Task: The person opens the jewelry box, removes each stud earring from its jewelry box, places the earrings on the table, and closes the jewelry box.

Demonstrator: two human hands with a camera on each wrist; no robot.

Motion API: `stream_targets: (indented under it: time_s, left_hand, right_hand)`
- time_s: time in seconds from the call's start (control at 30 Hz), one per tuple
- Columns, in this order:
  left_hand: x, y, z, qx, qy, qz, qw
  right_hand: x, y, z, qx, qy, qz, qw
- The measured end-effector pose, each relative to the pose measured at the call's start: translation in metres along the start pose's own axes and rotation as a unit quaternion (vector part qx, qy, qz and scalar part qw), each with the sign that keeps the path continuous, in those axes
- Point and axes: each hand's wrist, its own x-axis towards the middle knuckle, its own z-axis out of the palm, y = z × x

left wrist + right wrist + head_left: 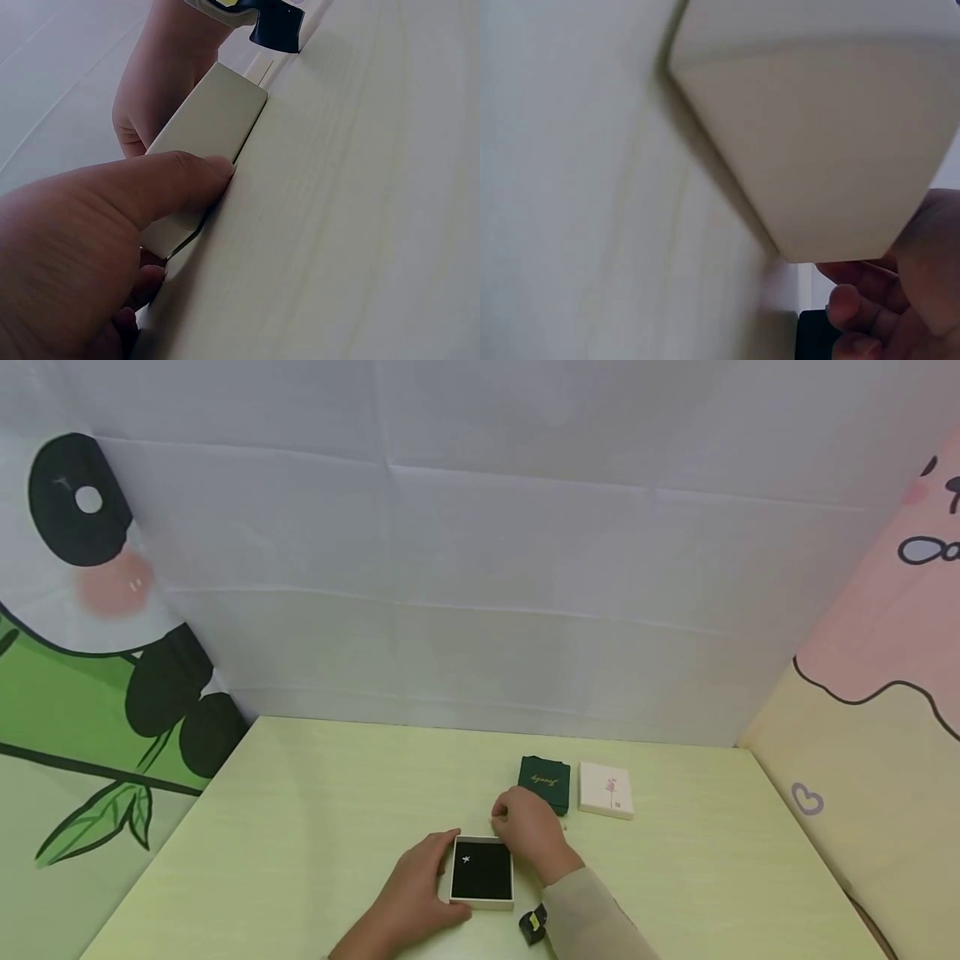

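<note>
A shallow white box (483,906) with a black pad (487,878) inside lies on the table. On the pad's upper left sits a tiny silver star-shaped piece (466,859). My left hand (420,885) grips the box from its left side, its thumb (187,180) along the near wall in the left wrist view. Just past the box's far right corner is my right hand (528,828), fingers (866,311) curled, next to the dark green pouch (546,783). I cannot tell whether its fingertips pinch something small.
Right of the pouch lies a white box lid (606,790) with a pink flower print. A tiny light-coloured piece (565,827) lies by my right wrist. A black device (533,925) with a yellow mark sits at my right cuff. A white cloth wall (480,635) stands behind the table.
</note>
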Motion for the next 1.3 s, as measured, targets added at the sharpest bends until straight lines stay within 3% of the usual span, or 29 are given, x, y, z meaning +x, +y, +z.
stream_targets:
  time_s: [0.27,0.4,0.63,0.87,1.03,1.3]
  left_hand:
    - [0.001,0.0,0.0,0.0,-0.006,-0.004,1.0]
    - [0.001,0.0,0.0,0.001,-0.004,-0.004,1.0]
    - [0.001,-0.002,-0.001,-0.005,-0.007,-0.005,1.0]
    - [0.002,-0.001,0.0,-0.012,-0.015,-0.012,0.9997]
    - [0.003,-0.004,0.0,-0.001,-0.005,-0.003,1.0]
    - [0.002,-0.005,0.0,0.0,-0.012,-0.003,0.9999]
  right_hand:
    - [-0.006,0.001,-0.004,0.029,0.007,0.021,0.9993]
    - [-0.014,0.0,-0.006,0.074,0.022,0.019,0.9968]
    - [-0.03,0.0,0.001,0.206,0.036,0.014,0.9778]
    - [-0.042,0.0,0.015,0.254,0.053,-0.01,0.9657]
    - [-0.049,-0.002,0.022,0.294,0.04,-0.026,0.9545]
    - [-0.049,-0.008,0.032,0.276,0.024,-0.037,0.9601]
